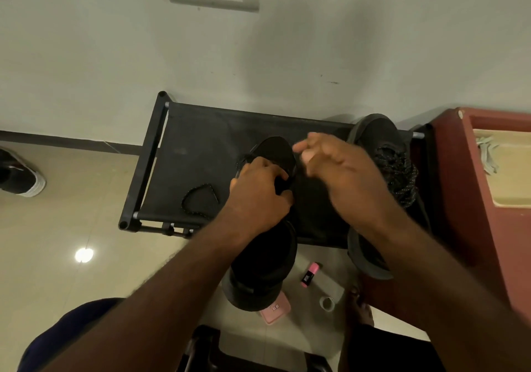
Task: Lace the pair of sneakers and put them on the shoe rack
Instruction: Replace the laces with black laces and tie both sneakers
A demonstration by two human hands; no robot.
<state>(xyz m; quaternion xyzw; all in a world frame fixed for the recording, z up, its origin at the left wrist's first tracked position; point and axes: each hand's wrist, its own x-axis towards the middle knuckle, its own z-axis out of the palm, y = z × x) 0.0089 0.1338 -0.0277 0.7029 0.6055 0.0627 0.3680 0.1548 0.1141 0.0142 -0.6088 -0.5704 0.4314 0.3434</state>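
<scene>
1. Black sneaker (267,245) lies on the shoe rack (195,147), its long axis running toward the wall, toe pointing away and heel overhanging the front edge.
2. Left hand (255,190) grips its lace area.
3. Right hand (339,164) is blurred; I cannot tell its grasp.
4. Second sneaker (382,147) lies parallel on the right.

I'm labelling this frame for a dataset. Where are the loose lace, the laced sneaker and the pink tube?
loose lace (193,190): head view, on its curved stretch.
laced sneaker (396,168): head view, on its speckled laces.
pink tube (309,274): head view, on its middle.
</scene>
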